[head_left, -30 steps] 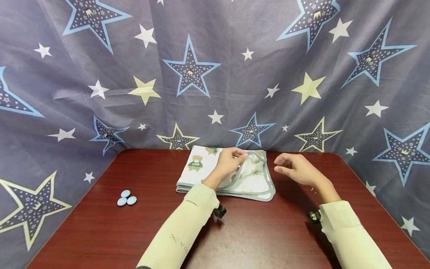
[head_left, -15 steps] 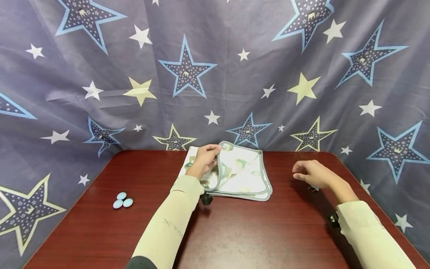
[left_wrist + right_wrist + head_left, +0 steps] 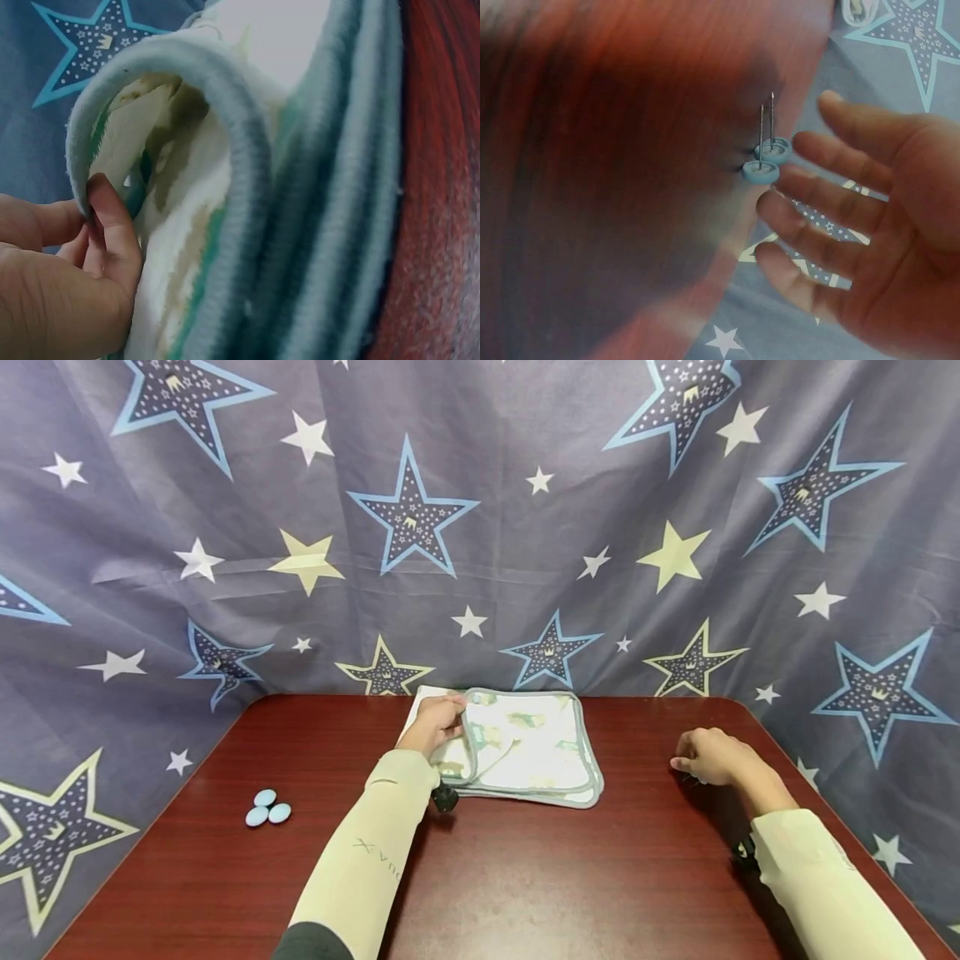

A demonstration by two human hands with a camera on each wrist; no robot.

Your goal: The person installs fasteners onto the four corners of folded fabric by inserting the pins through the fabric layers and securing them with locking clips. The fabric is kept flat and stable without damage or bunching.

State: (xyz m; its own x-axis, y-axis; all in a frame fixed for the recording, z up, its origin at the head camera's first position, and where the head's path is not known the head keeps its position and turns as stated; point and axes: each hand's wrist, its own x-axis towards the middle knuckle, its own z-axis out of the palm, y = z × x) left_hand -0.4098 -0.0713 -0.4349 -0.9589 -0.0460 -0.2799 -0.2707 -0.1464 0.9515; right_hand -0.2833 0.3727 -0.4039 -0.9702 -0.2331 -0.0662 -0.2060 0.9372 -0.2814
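Observation:
A folded white blanket (image 3: pixel 528 739) with a bear print and grey-blue piping lies near the table's far edge. My left hand (image 3: pixel 433 725) is at its left part, where thumb and fingers pinch the piped edge of the top layer. In the left wrist view that piped edge (image 3: pixel 251 157) curls over in a loop above the other stacked layers. My right hand (image 3: pixel 712 756) hovers low over the table's right side, fingers loosely bent. The right wrist view shows two blue round-headed pins (image 3: pixel 760 172) by its fingertips, points upward; whether the fingers touch them, I cannot tell.
Three light-blue round pieces (image 3: pixel 257 816) sit close together on the left of the dark red table (image 3: pixel 525 885). A grey curtain (image 3: pixel 480 543) printed with stars hangs right behind the table's far edge.
The left hand has drawn the blanket's top layer leftward, and it now lies flatter over the stack. The right hand has moved right, away from the blanket, and lower toward the pins.

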